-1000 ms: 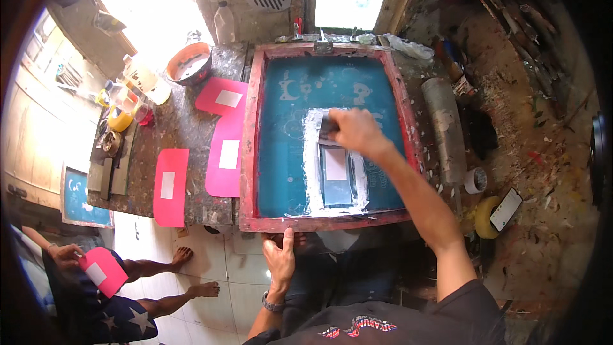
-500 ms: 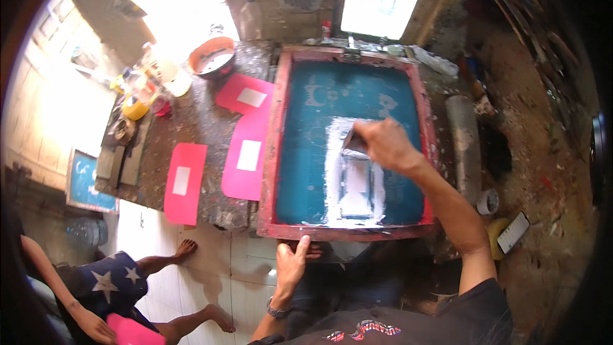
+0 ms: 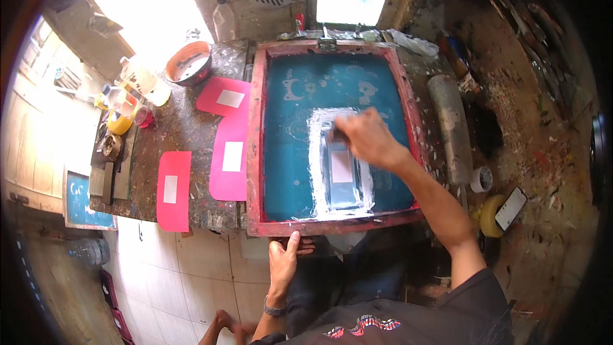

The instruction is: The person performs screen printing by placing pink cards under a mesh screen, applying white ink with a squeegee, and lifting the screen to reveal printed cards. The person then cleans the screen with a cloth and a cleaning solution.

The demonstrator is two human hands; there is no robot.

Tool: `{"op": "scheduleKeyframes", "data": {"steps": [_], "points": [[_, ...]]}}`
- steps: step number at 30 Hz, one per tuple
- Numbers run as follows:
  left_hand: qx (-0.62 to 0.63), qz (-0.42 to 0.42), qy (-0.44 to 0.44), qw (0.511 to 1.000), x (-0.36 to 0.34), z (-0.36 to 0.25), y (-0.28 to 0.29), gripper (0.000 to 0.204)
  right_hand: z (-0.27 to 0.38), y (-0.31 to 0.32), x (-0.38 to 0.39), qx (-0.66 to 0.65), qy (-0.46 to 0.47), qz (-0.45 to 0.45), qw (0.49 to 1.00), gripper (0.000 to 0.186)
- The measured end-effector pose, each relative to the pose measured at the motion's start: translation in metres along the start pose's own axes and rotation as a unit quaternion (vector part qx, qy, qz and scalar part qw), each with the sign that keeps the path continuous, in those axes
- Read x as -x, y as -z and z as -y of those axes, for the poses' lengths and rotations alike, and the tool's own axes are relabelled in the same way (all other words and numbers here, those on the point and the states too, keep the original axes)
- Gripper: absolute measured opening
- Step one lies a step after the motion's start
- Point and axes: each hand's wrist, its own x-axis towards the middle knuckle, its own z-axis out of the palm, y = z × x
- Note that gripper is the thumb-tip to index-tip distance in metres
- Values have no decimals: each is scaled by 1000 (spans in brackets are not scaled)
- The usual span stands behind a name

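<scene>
Right hand: fingers closed, pinching a small dark squeegee, motion-blurred. Squeegee is over the blue-green mesh, at the far end of a rectangular band of white ink. Paler rectangle shows inside that band. Left hand, watch at the wrist: thumb up against the near bar of the red wooden screen frame, fingers partly hidden under it; cannot tell whether they grip. Frame lies on the paint-spattered table, metal clamp at its far bar.

Left of frame: 3 pink cut pieces, each with 1 white rectangle. 1 piece apart near the table's front edge, 2 just beside the frame. Beyond them, orange-and-dark bowl with white stuff inside. Bottles crowd the table's far left. Right of frame: pale cylinder, yellow tape roll, phone leaning by it. Smaller blue screen stands low at far left. Another person's bare leg shows at bottom.
</scene>
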Motion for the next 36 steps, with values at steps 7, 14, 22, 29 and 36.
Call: {"op": "scheduleKeyframes", "data": {"steps": [7,14,22,29,36], "points": [[20,-29,2,999,2,4,-2,42,51,-4,74,-45,11,97,994,29],[14,-9,-11,1000,0,1,-3,40,-21,-30,-5,-27,15,-139,990,25],[28,-20,-28,999,-2,17,2,39,58,-16,94,-94,-21,99,990,19],[29,-18,-133,990,17,-14,-9,45,118,9,129,86,-46,-178,979,29],[-30,-42,-405,913,12,-112,-47,58,103,131,47,106,11,-389,915,43]]}}
